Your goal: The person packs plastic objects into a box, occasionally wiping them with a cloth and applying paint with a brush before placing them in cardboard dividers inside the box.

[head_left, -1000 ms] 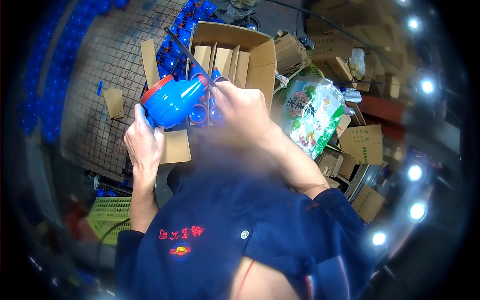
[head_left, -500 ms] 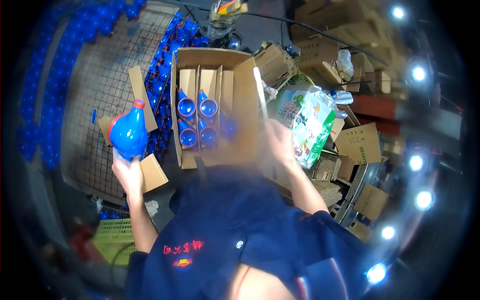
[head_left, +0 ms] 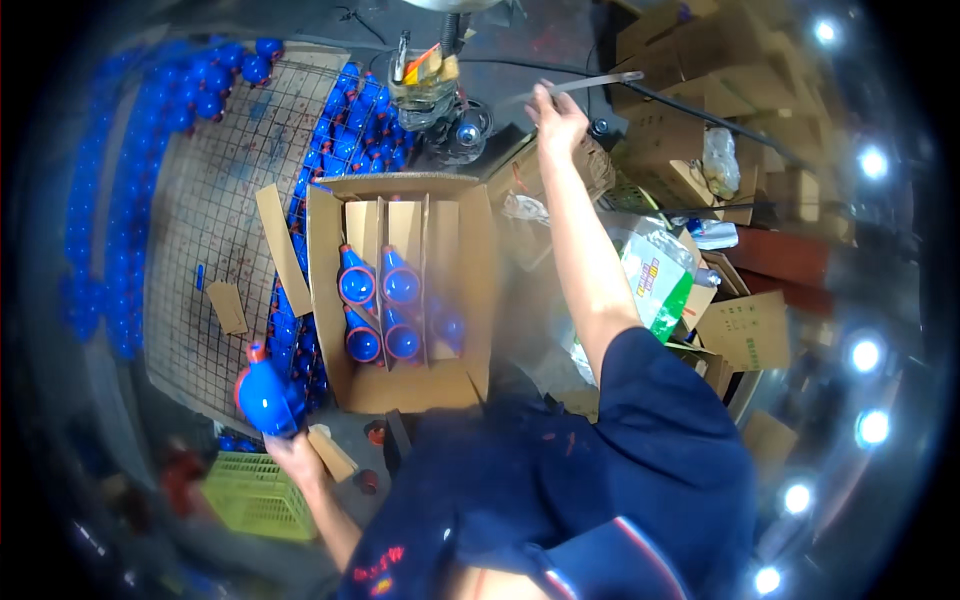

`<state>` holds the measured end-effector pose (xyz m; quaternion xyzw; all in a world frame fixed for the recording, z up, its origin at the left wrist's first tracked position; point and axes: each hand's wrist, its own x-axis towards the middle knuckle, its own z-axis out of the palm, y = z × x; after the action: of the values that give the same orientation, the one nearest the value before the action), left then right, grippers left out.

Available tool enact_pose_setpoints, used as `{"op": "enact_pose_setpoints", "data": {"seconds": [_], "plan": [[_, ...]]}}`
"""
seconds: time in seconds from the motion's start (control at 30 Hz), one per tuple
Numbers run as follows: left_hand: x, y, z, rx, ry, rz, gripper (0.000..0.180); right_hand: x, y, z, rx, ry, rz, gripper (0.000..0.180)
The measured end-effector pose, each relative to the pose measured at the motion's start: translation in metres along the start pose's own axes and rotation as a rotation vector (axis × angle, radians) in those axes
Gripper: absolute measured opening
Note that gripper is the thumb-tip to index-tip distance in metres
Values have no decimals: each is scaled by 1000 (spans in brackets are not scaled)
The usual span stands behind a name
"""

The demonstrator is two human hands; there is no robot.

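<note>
At the lower left my left hand is closed round the base of a glossy blue flask-shaped piece. Its narrow red tip points up, and a red rim shows on its left side. My right hand, arm stretched far out, pinches a thin pale strip with a dark end. Between my arms stands an open cardboard box split by cardboard dividers. Several blue pieces of the same kind lie in its compartments, their red-rimmed round openings facing up. The right-hand compartment is partly blurred.
A wire-mesh rack on the left carries many blue pieces and loose cardboard strips. A yellow-green crate sits below it. A clear container of tools stands behind the box. Cardboard boxes and a printed plastic bag are on the right.
My right hand has swung far forward with the strip, which now lies nearly level. My left hand, still holding the blue piece, appears lower in view. The box also appears lower as the view shifts.
</note>
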<state>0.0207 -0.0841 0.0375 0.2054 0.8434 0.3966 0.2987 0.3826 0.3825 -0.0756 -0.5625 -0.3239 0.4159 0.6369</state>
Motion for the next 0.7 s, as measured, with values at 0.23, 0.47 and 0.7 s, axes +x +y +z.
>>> {"op": "enact_pose_setpoints", "data": {"seconds": [0.23, 0.47, 0.7], "plan": [[-50, 2, 41, -69, 268, -180, 37, 71, 117, 58, -464, 105, -188, 14], [-64, -30, 36, -63, 327, -364, 41, 121, 219, 50, -1626, -527, -114, 44], [-118, -65, 14, 16, 576, -236, 39, -58, 66, 1, -656, -319, -47, 32]]}}
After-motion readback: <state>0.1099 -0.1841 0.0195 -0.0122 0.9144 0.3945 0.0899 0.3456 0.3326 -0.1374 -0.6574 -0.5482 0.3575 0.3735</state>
